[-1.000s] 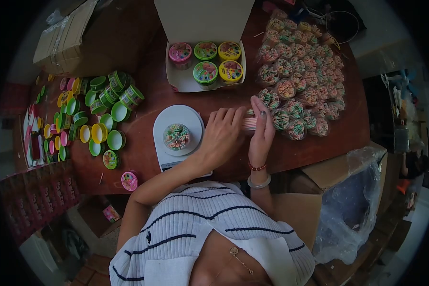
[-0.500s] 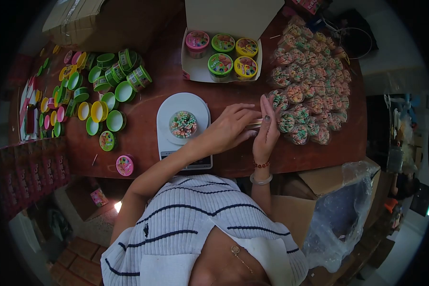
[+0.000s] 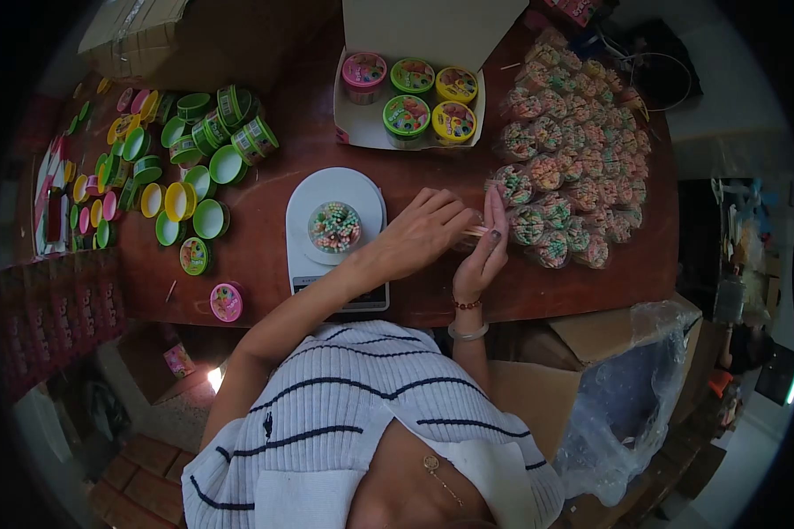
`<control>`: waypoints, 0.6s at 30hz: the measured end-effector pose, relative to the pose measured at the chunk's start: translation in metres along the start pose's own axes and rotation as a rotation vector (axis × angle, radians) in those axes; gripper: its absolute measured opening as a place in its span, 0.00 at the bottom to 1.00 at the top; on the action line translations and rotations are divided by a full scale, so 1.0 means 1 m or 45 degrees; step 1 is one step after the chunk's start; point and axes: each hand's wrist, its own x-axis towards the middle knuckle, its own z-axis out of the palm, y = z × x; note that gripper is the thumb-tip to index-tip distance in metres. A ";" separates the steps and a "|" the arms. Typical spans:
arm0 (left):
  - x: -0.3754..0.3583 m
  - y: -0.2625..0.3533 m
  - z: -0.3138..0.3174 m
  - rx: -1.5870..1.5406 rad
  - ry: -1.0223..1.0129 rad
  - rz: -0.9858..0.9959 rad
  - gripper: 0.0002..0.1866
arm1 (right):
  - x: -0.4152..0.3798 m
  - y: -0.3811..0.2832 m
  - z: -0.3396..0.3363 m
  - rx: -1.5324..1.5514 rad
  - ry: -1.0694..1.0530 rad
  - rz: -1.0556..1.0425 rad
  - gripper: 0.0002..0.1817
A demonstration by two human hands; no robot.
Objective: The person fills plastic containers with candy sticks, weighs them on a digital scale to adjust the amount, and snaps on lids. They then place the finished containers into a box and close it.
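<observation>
My left hand (image 3: 422, 227) reaches across from the left, its fingers bent and closed around a few thin pale sticks (image 3: 475, 231). The sticks' other ends run to my right hand (image 3: 483, 257), which is cupped against them, fingers pointing up and thumb raised. Part of the bundle is hidden by my fingers. To the left, a clear round cup of colour-tipped sticks (image 3: 334, 227) stands on a white kitchen scale (image 3: 304, 189). Just right of my right hand are many clear-wrapped bundles of colour-tipped sticks (image 3: 551, 212).
An open white box (image 3: 353, 123) with several lidded pink, green and yellow tubs is at the back. Green and yellow empty tubs (image 3: 210, 219) and lids lie left. A pink lid (image 3: 226, 301) is near the front edge. A carton with plastic (image 3: 626, 397) stands below right.
Both hands have shifted slightly left and closer together, and less of the sticks shows between them. The cup stays on the scale.
</observation>
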 end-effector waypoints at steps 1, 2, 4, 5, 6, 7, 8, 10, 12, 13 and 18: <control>-0.001 0.000 -0.001 -0.002 -0.003 -0.001 0.13 | 0.002 0.015 -0.007 -0.155 -0.104 -0.223 0.29; -0.001 -0.001 -0.002 0.003 -0.038 -0.004 0.13 | 0.003 0.019 -0.008 -0.310 -0.209 -0.446 0.31; -0.002 0.000 -0.001 0.006 -0.072 -0.007 0.13 | 0.003 0.023 -0.009 -0.320 -0.199 -0.438 0.31; -0.003 0.001 0.000 -0.003 -0.063 -0.008 0.14 | 0.003 0.022 -0.008 -0.326 -0.191 -0.434 0.31; -0.004 0.001 0.002 -0.012 -0.053 -0.010 0.14 | 0.003 0.024 -0.009 -0.327 -0.191 -0.435 0.31; -0.004 0.002 0.003 -0.012 -0.053 -0.010 0.14 | 0.002 0.027 -0.010 -0.319 -0.191 -0.431 0.30; -0.003 0.003 0.003 -0.043 -0.056 -0.048 0.14 | 0.002 0.028 -0.011 -0.309 -0.196 -0.427 0.30; -0.004 0.006 0.003 -0.060 -0.060 -0.105 0.14 | 0.002 0.026 -0.011 -0.360 -0.183 -0.430 0.28; -0.002 0.015 -0.003 -0.362 0.052 -0.289 0.13 | 0.002 0.019 -0.010 -0.467 -0.185 -0.397 0.28; -0.003 0.020 -0.009 -0.472 0.076 -0.399 0.14 | 0.003 0.017 -0.012 -0.454 -0.204 -0.395 0.28; -0.022 0.037 -0.106 -0.501 0.247 -0.573 0.21 | -0.013 -0.018 0.001 -0.441 -0.249 -0.580 0.36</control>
